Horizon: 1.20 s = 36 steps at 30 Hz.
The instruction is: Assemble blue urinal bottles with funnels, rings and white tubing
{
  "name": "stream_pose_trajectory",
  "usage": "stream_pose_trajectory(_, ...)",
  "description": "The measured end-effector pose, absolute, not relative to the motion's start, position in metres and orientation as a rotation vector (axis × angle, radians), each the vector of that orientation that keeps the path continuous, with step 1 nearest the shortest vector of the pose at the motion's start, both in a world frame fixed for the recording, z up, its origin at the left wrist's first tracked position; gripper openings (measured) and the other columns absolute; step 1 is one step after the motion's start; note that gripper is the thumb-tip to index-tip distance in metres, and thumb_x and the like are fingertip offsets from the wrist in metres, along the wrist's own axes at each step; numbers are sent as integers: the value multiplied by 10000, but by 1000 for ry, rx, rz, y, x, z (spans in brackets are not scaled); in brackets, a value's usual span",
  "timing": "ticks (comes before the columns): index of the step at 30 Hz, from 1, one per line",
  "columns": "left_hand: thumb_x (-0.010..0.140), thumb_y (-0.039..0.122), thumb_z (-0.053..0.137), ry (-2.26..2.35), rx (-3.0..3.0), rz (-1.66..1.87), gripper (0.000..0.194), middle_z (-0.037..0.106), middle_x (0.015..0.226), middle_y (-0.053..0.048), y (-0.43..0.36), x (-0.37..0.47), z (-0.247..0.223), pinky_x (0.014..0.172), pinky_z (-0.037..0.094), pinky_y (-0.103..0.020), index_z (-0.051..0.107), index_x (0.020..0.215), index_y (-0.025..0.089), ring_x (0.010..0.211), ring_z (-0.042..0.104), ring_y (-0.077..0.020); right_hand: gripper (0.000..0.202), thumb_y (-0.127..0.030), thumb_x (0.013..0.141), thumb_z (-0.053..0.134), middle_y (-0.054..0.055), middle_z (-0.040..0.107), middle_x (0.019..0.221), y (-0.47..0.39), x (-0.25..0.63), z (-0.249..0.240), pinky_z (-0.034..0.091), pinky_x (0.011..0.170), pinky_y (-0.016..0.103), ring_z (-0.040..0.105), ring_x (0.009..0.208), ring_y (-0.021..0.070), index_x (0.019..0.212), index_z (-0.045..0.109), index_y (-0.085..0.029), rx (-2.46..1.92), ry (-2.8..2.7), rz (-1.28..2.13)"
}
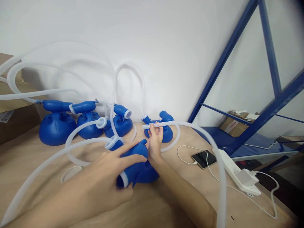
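Observation:
A blue urinal bottle (147,172) lies tilted on the table in front of me, its white-ringed mouth pointing to the lower left. My left hand (118,171) grips it from the left, fingers over the top and thumb near the mouth. Just beyond the bottle, my right hand (155,139) pinches a translucent hose (175,123) close to its end. A white connector (145,126) sits on that hose end, pointing left and apart from the bottle. The hose arches to the right and drops past my right forearm.
Several blue bottles with hoses line the wall, one (57,128) at far left beside cardboard boxes (19,123). A white ring (71,172) lies at left. To the right are a phone (203,159), a power strip (237,172) with cables, and a blue metal frame (225,60).

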<state>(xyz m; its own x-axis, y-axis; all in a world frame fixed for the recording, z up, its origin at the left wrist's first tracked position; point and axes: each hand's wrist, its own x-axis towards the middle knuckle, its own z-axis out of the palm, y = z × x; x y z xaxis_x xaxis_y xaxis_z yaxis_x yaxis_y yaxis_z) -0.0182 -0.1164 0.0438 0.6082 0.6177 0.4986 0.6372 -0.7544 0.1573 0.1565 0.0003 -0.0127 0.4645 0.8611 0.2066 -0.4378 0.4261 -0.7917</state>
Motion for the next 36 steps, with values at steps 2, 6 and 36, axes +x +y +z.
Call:
stream_pose_trajectory(2,801,224,654,-1014,-2706,-933,652,606,1525,-46,-113,-36,59,951,629,-405,565,1441,305,1178,723,-295,373,-400,760,826,-5,687,1070,1,163,-5,526,844,265,663,1045,161,1019,583,-287,-682,-625,974)
stream_pose_trajectory(6,894,278,683,-991,-2728,-1051,605,674,1407,-48,-93,-67,81,873,636,-280,518,1474,237,1152,727,-248,382,-324,691,885,-24,680,928,-6,178,21,494,695,237,655,866,140,933,597,-258,-537,-703,1078)
stream_pose_trajectory(36,905,113,715,-606,-2610,-1243,452,569,1549,-34,-75,-61,59,1128,551,-407,664,1309,308,1334,636,-254,337,-390,626,988,27,792,884,-39,213,64,616,891,377,743,866,201,836,770,-242,-533,-1218,1009)
